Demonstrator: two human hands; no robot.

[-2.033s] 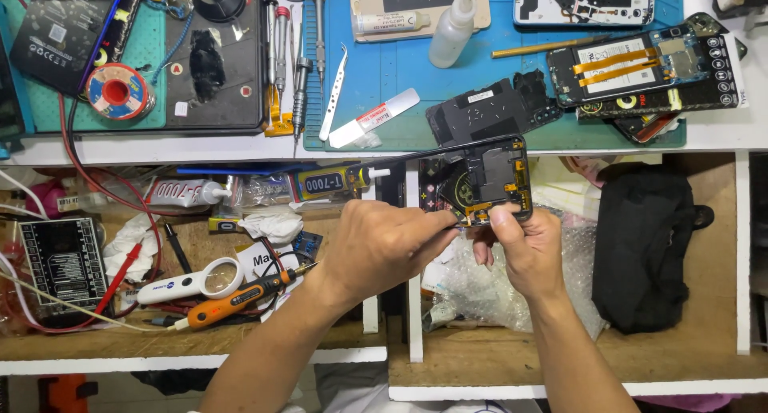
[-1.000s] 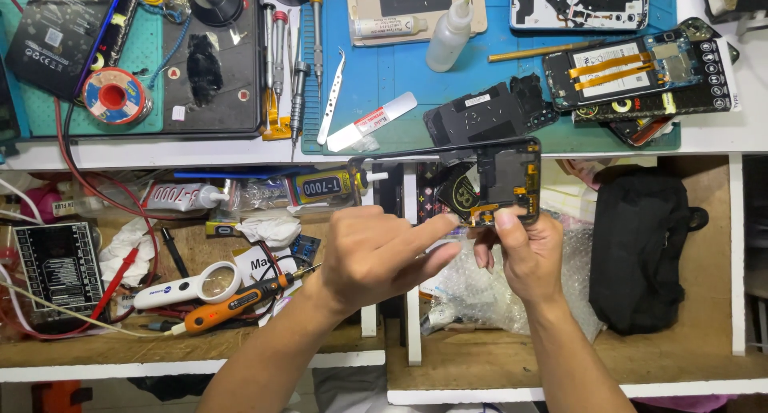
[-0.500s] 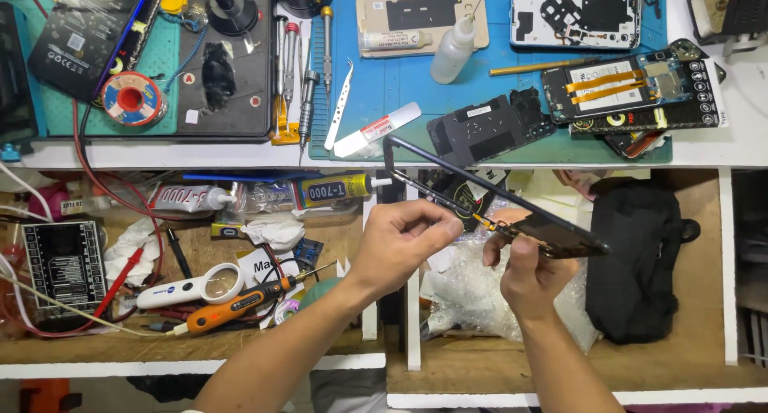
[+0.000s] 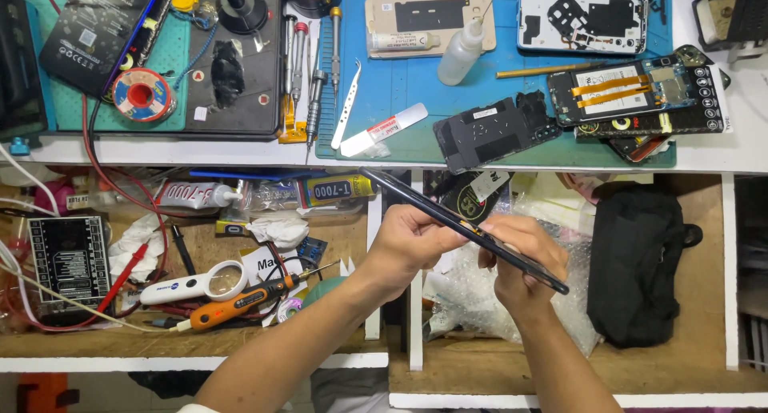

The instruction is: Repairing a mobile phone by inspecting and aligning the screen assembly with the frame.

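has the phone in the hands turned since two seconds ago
Yes. The phone showed its open back to the camera, close under the blue mat; now it is tipped edge-on, a thin slanting line, between the left hand and right hand.

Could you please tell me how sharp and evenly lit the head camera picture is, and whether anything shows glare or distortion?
Head view: bright, even overhead light, soft shadows only in the wooden shelf bays; the thin dark phone frame, seen edge-on between the left hand and right hand, is slightly soft; the blue work mat is sharp, without strong glare; the white bench edge bows slightly, a wide-lens effect.
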